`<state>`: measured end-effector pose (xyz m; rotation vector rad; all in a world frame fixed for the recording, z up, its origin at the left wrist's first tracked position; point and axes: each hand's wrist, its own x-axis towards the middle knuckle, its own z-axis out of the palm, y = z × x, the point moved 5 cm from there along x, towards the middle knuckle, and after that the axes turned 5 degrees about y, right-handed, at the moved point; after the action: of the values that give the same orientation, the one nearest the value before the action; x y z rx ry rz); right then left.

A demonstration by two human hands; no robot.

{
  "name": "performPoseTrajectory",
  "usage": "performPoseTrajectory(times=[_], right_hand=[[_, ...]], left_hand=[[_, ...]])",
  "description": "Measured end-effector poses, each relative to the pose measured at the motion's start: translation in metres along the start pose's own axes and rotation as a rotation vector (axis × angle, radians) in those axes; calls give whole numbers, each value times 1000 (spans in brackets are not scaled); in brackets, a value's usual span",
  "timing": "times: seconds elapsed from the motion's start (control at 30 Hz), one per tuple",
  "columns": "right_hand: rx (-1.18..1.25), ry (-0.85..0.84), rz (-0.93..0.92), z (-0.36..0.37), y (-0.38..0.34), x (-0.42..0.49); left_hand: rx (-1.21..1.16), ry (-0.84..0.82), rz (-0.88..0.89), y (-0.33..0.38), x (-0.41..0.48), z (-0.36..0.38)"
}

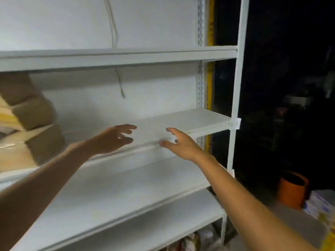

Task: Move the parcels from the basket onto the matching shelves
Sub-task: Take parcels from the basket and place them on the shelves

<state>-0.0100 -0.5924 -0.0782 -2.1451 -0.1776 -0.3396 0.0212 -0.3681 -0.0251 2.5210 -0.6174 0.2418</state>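
Note:
A white metal shelf rack fills the view, and its middle shelf (199,120) is bare on the right. Brown cardboard parcels (32,113) are stacked at the left end of that shelf, blurred. Both my arms reach forward at the height of the shelf's front edge. My left hand (112,138) is open with fingers spread, holding nothing. My right hand (181,144) is also open, fingers spread in front of the shelf edge, holding nothing. The basket is out of view.
A small white label (234,124) is stuck on the right upright (237,87) at shelf height. Lower shelves (126,192) sit below my arms. An orange pipe piece (291,191) and boxes lie in the dark area to the right. A cable (114,29) hangs down the back wall.

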Motion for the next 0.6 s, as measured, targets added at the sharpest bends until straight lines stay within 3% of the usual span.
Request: performPoseTrajectory(times=[0.3, 0.4, 0.6], right_hand=[[11, -189, -315, 169, -166, 63], [41, -254, -341, 222, -203, 73], [24, -305, -336, 303, -238, 100]], left_hand=[[295, 199, -90, -132, -110, -163], [269, 217, -198, -175, -142, -199], [327, 281, -182, -251, -186, -247]])
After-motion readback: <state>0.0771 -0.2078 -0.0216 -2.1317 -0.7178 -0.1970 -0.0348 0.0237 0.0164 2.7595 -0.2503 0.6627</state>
